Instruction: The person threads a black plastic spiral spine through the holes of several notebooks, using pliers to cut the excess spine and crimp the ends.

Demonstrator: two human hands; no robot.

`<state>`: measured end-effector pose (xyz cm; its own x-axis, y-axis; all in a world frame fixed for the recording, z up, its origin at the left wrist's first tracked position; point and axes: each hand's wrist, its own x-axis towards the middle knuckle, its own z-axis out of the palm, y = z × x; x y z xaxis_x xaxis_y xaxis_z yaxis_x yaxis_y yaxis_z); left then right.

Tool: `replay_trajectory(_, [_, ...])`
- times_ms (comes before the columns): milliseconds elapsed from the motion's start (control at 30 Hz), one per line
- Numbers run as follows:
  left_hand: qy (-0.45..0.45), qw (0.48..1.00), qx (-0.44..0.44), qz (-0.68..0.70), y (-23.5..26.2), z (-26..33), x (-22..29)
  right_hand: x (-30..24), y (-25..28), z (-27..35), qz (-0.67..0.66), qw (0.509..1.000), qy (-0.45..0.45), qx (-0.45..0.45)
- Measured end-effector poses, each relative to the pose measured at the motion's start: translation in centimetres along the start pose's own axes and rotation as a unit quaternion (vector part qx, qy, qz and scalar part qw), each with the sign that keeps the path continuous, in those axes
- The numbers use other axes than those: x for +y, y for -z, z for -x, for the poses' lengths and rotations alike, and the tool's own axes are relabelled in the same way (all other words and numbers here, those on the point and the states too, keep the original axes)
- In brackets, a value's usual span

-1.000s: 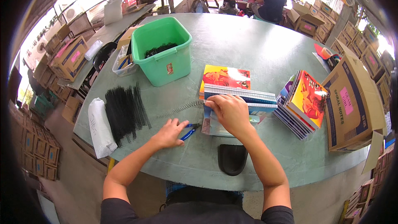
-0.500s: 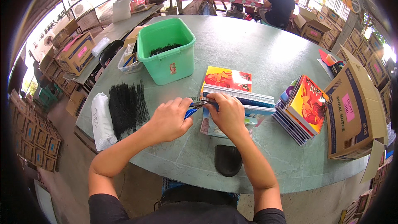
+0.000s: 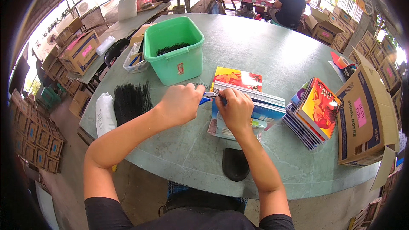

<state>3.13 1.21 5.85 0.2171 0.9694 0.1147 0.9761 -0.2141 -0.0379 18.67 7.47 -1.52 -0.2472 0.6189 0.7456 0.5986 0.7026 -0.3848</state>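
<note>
My left hand [image 3: 181, 102] is closed around blue-handled pliers [image 3: 207, 96], their jaws meeting the left end of a notebook's spine. A dark wire coil [image 3: 201, 86] sticks out there, above the pliers. My right hand [image 3: 235, 108] pinches at the same end, beside the jaws; what lies between its fingertips is mostly hidden. Beneath are stacked spiral notebooks [image 3: 267, 110], with a red and yellow cover [image 3: 238, 78] showing at the far side. Left of my hands lies a bundle of black plastic-looking spiral coils [image 3: 131, 101], partly covered by my left forearm.
A green bin [image 3: 177, 66] with black coil pieces stands behind my left hand, near a clear tray [image 3: 135, 64]. Finished-looking spiral notebooks [image 3: 313, 113] pile up beside an open carton [image 3: 362, 115]. A white wrapped roll [image 3: 105, 115] and a black pad [image 3: 235, 165] lie nearer. Another person [image 3: 289, 8] sits beyond.
My left hand has moved up and slightly right, turning the pliers to a flatter angle. The right hand has shifted slightly and now pinches close to the jaws.
</note>
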Motion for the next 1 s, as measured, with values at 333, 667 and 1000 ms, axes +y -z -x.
replay_trajectory(333, [-0.03, 0.999, -0.011, 0.037, -12.2, 6.9, -3.3, -1.3, 0.5, -0.3, -0.02, 0.995, -0.011, -0.096])
replay_trajectory(667, [-0.199, 0.859, 0.086, 0.464, -20.4, 2.8, 13.1, -1.2, 1.6, 0.3, 0.006, 0.996, 0.023, -0.084])
replay_trajectory(1000, [-0.055, 0.932, 0.119, 0.337, -5.7, 2.7, 0.9, 2.3, 6.0, 1.4, 0.04, 0.994, 0.012, -0.101])
